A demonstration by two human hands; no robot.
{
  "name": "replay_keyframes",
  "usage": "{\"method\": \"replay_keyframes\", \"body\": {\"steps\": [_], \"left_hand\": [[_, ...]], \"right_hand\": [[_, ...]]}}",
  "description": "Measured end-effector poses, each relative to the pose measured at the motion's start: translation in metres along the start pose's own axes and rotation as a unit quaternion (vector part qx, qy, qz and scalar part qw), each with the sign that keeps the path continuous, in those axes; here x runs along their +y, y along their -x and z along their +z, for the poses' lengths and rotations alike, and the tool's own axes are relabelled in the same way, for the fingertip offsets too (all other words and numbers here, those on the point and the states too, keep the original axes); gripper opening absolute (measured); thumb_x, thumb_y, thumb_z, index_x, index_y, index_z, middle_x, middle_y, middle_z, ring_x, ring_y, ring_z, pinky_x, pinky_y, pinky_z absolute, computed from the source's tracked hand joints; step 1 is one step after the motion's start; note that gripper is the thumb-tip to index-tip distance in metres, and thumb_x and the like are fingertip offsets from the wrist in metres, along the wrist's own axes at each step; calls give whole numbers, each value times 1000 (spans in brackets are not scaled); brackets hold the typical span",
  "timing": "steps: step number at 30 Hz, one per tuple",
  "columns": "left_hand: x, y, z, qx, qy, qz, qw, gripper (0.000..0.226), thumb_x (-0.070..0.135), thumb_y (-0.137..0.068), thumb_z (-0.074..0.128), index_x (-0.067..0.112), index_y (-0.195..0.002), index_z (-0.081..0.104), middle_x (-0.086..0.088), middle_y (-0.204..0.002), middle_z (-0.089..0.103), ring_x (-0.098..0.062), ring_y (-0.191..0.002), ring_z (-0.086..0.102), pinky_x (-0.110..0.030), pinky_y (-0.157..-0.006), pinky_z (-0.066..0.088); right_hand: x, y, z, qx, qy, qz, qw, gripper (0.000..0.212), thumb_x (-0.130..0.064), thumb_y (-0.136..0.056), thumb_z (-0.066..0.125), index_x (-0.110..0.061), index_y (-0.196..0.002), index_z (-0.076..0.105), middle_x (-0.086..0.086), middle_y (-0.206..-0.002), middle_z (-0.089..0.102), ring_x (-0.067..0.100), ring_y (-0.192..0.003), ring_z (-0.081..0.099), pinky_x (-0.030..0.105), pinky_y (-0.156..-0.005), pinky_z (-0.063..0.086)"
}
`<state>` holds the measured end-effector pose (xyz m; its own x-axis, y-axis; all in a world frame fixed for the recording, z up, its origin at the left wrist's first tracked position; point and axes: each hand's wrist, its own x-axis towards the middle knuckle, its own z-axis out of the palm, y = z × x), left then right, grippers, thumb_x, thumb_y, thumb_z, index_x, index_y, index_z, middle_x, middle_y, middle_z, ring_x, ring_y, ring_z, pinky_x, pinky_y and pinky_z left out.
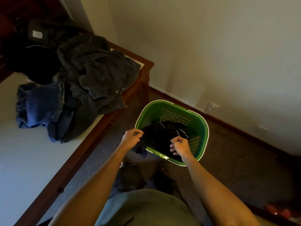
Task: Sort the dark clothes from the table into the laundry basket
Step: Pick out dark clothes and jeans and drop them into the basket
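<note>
A green laundry basket stands on the carpet right of the table. A black garment with thin white stripes hangs into it, one corner draped over the near-left rim. My left hand grips the garment's left edge at the rim. My right hand pinches its right side over the basket. On the table lies a pile of dark clothes: a grey shirt with snaps, blue jeans and black items further back.
The table has a white top and a brown wooden edge. A cream wall with a brown skirting board and a wall socket runs behind the basket. Patterned carpet surrounds the basket. Something red lies at the lower right.
</note>
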<state>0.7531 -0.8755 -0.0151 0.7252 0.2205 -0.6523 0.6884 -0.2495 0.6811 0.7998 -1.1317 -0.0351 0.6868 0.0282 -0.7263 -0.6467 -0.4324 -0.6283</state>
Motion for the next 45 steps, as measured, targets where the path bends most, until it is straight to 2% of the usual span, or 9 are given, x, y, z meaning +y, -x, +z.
{"method": "replay_keyframes", "body": {"steps": [3,11,16,21,27,32,36,41,45], "left_hand": [[-25,1,-13,-14,-37,-32,999,10,25,-100,59,26,-101,69,-8,-110,71,-24,-92,68,-32,-73,51],[-66,-24,-40,-31,-138,-76,987,27,23,-94,66,18,-121,65,-9,-124,66,-28,-115,62,-37,-93,50],[-76,-64,-42,-81,-153,-84,981,41,28,-97,63,14,-134,50,-9,-117,63,-25,-90,63,-37,-82,51],[-109,-104,-20,-118,-274,-49,953,68,52,-98,53,20,-154,30,-18,-145,53,-40,-126,55,-51,-99,49],[-117,-154,-4,-125,-296,-38,946,91,45,-93,66,28,-161,7,-19,-155,41,-43,-135,47,-51,-104,47],[-99,-167,9,-38,-322,-1,946,28,27,-90,73,11,-111,63,-19,-111,68,-39,-104,65,-44,-85,55],[-76,-153,4,-41,-335,17,941,17,31,-88,76,20,-89,64,-9,-98,68,-34,-95,67,-38,-78,55],[-32,-128,-18,-74,-294,102,947,18,28,-85,78,26,-83,60,4,-129,68,-25,-103,68,-38,-89,54],[29,-102,-26,-96,-213,158,959,20,20,-84,79,22,-79,60,-2,-104,76,-17,-99,70,-36,-87,55]], "right_hand": [[-8,-9,28,-18,33,9,999,16,-13,-101,47,-11,-94,61,6,-76,63,19,-61,58,31,-54,45],[-14,-41,103,-74,98,46,991,25,-12,-97,57,-19,-74,52,8,-71,58,20,-51,48,29,-44,38],[-1,-73,138,-56,133,51,988,17,-23,-88,74,-15,-85,59,9,-84,64,29,-84,64,46,-81,53],[23,-97,167,-16,290,123,949,82,-71,-89,51,-11,-144,45,17,-149,42,39,-140,32,52,-112,29],[60,-107,184,84,273,24,958,21,-42,-94,63,-31,-110,72,6,-126,57,32,-125,42,47,-99,29],[62,-115,180,84,146,-29,985,20,-11,-88,66,-28,-77,64,5,-98,65,32,-103,58,44,-93,39],[56,-95,164,95,62,-11,993,21,-11,-84,59,-31,-78,61,-9,-86,69,19,-89,66,48,-87,52],[21,-50,118,146,37,-100,984,13,-8,-95,60,-17,-85,61,1,-78,64,16,-71,59,28,-69,42],[-21,-28,63,185,34,-148,971,8,-9,-98,58,-8,-91,61,7,-82,63,22,-76,59,39,-73,49]]}}
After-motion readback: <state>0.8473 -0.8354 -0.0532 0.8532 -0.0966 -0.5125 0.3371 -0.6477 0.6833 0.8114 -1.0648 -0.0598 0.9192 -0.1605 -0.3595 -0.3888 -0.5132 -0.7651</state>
